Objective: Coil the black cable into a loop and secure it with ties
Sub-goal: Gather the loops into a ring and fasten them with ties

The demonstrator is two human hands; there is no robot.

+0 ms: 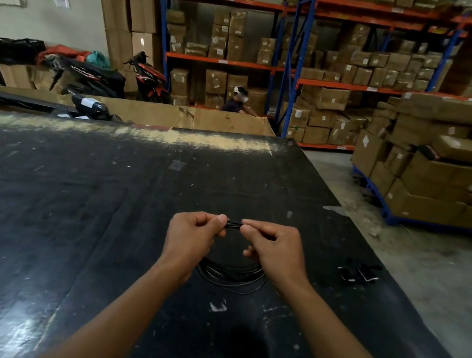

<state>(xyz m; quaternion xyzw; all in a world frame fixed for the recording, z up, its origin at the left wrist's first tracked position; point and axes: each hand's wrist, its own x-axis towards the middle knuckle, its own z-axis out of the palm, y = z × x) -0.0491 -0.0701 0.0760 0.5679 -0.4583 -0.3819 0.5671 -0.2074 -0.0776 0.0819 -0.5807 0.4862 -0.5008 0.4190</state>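
You work on a desk [68,214] with a black, scuffed, partly glossy top flecked with pale scratches, the thin black cable [229,273] looks smooth and faintly shiny, and behind stand matt brown cardboard boxes [432,179] on painted metal shelving [293,64].

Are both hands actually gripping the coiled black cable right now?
Touching. The head view shows the left hand and right hand each pinching the top of the coiled black cable between their fingers, with a short stretch of cable between them.
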